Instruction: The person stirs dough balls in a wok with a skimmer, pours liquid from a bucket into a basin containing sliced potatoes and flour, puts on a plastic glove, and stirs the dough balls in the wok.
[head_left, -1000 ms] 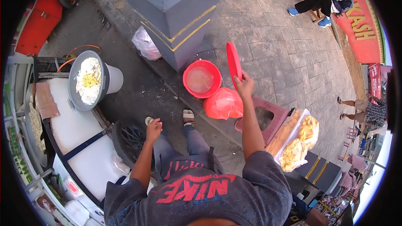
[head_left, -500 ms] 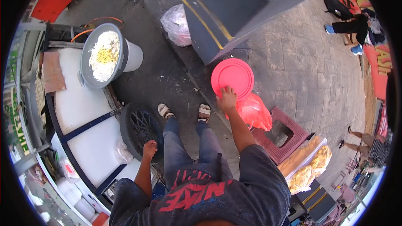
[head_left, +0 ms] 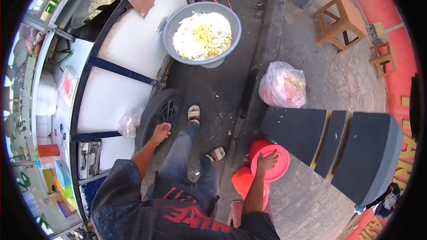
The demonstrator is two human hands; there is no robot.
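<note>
A person in a dark T-shirt with red lettering (head_left: 195, 218) stands at a kerb, right hand (head_left: 267, 162) spread, fingers apart, over a round, bright-red plastic lid (head_left: 283, 167) between 4 and 5 o'clock in the view. The lid lies over a red plastic bucket (head_left: 257, 147); whether palm and lid touch is unclear. A bulging orange-red plastic bag (head_left: 243, 181) sits just beside, at the lid's 7 o'clock. The left hand (head_left: 162, 131), toward 8 o'clock, curls its fingers near a black spoked wheel (head_left: 167, 109); whether it pinches anything cannot be told. At 12 o'clock, a round grey plastic basin (head_left: 170, 38) holds white and yellow pieces (head_left: 202, 35).
</note>
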